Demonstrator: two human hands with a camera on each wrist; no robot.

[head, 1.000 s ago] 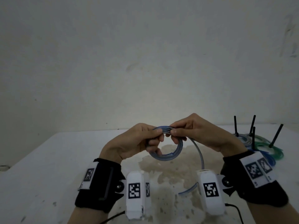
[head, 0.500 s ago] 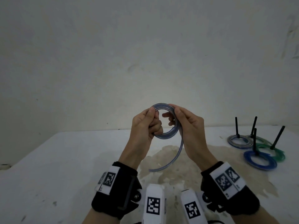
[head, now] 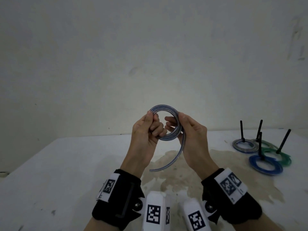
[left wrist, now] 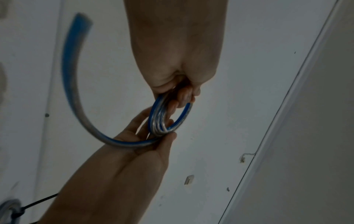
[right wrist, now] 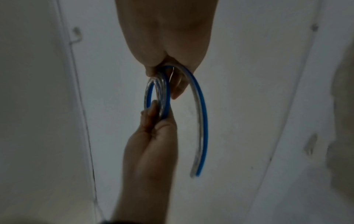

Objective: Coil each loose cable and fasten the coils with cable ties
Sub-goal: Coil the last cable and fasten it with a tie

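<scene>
A clear cable with a blue stripe is wound into a small coil (head: 164,108) that I hold up in front of the wall, above the white table (head: 50,164). My left hand (head: 150,125) grips the coil's left side, thumb on the outside and fingers curled through the ring. On the right side, my right hand (head: 179,124) pinches the turns together. A short loose tail (head: 175,159) curves down from under the right hand. The left wrist view shows the coil (left wrist: 168,118) edge-on between both hands, and the right wrist view shows the tail (right wrist: 201,121) hanging free.
At the table's right stand three finished coils, grey-blue (head: 245,145), blue (head: 265,165) and green (head: 283,159), each with a black cable tie (head: 241,130) sticking up. A brownish stain (head: 183,172) marks the table's middle. A plain wall rises behind.
Both hands have lifted the coil from just above the table up to the wall's height. The loose tail has grown shorter as more cable went onto the coil.
</scene>
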